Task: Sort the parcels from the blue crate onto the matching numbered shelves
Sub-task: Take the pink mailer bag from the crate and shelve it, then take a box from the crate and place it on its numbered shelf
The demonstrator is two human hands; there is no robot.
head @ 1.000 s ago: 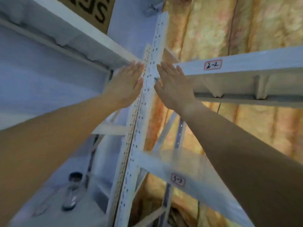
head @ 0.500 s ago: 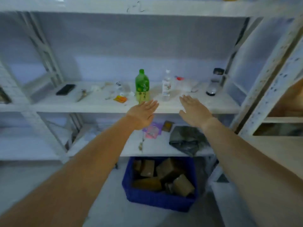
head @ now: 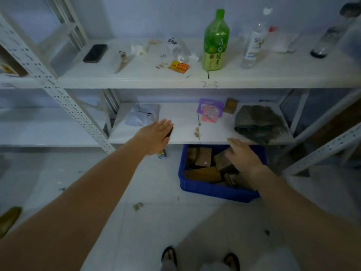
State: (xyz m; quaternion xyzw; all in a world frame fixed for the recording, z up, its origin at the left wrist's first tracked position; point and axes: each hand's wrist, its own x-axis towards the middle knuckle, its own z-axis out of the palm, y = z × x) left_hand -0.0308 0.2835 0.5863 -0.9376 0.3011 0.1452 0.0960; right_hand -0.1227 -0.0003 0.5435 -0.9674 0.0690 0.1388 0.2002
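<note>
OK, head view, the only one. The blue crate sat on the floor under the near edge of the lower shelf, right of centre. The parcels, brown boxes, lay jumbled inside it, none out.

The right hand was over the crate's far right part, above a box, grip wide, fingers loosely extended, holding nothing. I couldn't tell if it touched the box. The left hand hung flat over the lower shelf's near edge, left of the crate, grip wide and empty.

My read: pick step, with the reach into the crate in progress and nothing grasped yet.

Next move calls for:
- closing the right grip on one box, probably the top one under the palm
- reading its number, since the labels were too blurred to read from here
- matching it to a shelf mark

The only mark visible was faint handwriting on the upper shelf's front edge, roughly "2-3".

The upper shelf carried a green bottle, a clear bottle, a black phone and small litter. The lower shelf held a purple packet and a dark bag on its right, so free room for a box lay mid-left.
</note>
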